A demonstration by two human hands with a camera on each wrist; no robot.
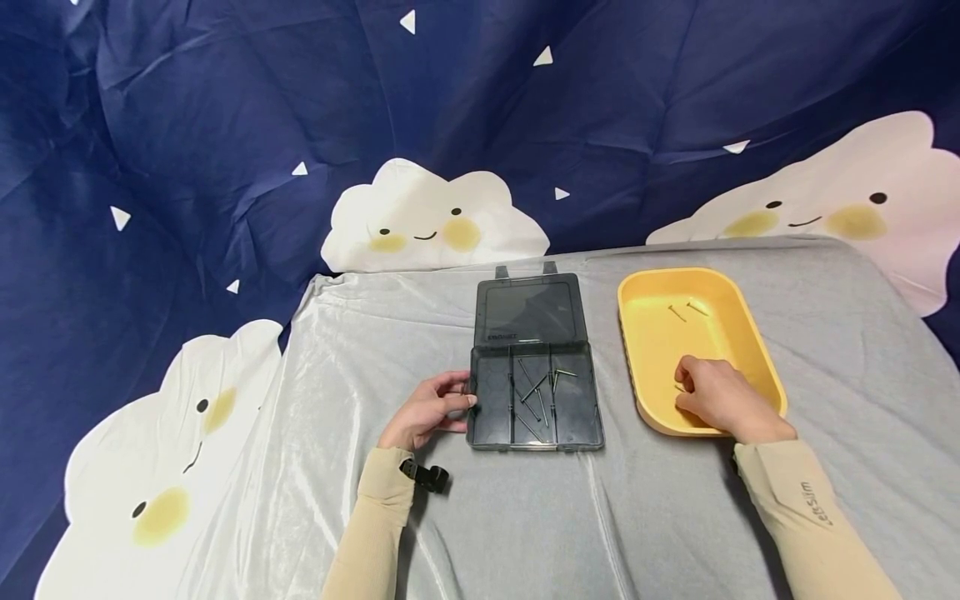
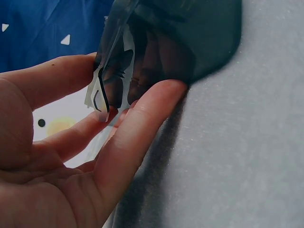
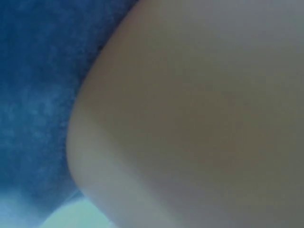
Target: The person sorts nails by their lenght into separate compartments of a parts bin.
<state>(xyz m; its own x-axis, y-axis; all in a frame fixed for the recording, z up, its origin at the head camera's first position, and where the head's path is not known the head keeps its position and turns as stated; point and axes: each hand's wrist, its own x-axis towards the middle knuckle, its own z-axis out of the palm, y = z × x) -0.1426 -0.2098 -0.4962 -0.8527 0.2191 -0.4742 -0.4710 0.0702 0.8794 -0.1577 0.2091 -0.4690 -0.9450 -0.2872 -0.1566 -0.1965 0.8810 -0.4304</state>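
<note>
Left hand: left hand (image 1: pixel 429 410) grips near-left side of box (image 1: pixel 491 408), thumb on one face, fingers round the edge.
Right hand: right hand (image 1: pixel 723 398) down in tray (image 1: pixel 651 350), fingers curled; bit of a screw shows by fingertips, can't tell if pinched.
Box: dark, see-through, on cloth (image 1: pixel 525 525), left of tray; lid (image 1: pixel 532 308) folded back, away from person.
Box screws: several screws (image 1: pixel 543 410), mostly in middle compartment; a couple at the right divider (image 1: pixel 553 417), one reaching past it.
Tray screws: two lie near far end, apart from hand.
Backdrop: blue curtain (image 1: pixel 465 92), clouds, white triangles.
Sleeves: beige; black strap (image 1: pixel 418 472) on left wrist.
Right wrist view: blurred, hand's work not visible.
</note>
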